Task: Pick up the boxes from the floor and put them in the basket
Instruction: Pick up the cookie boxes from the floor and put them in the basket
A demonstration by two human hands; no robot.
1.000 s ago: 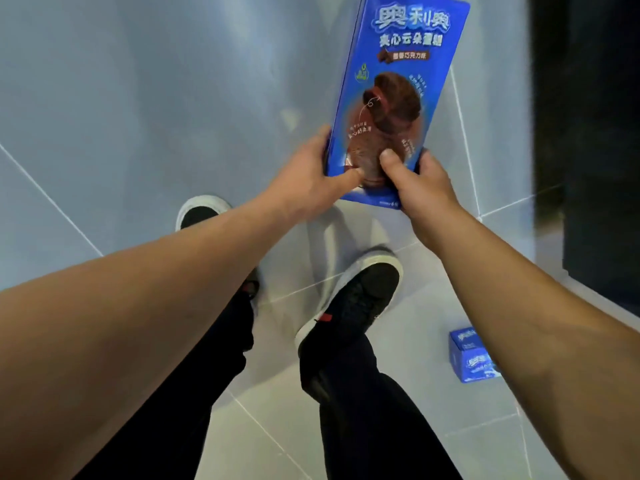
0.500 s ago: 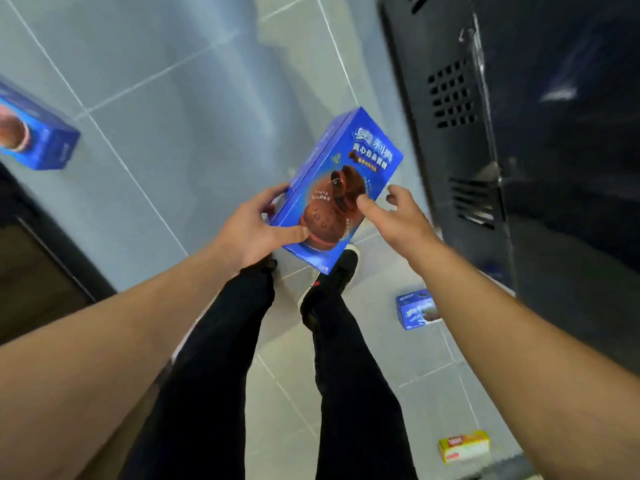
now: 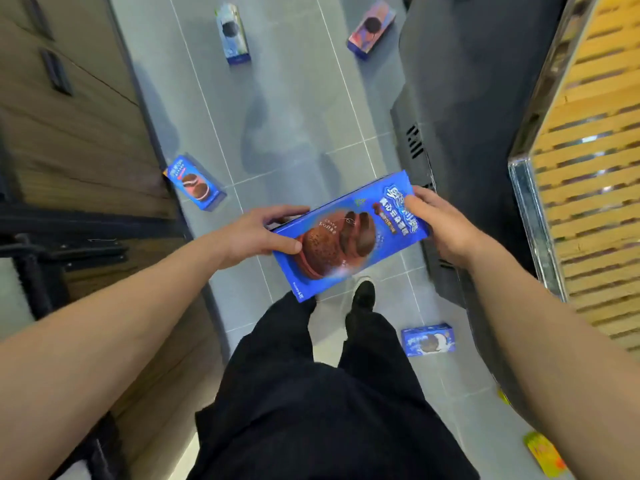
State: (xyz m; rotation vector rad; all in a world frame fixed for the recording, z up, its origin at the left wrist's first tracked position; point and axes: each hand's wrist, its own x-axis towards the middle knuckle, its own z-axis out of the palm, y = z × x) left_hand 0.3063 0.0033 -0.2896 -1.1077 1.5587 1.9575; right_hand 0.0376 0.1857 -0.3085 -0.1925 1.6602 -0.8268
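Fingers of my left hand and right hand grip the blue cookie box at its two ends, held above the floor. Carrying step; no basket in view, so I must find it next.

white chinese lettering, blurred beyond reading, on the blue box front
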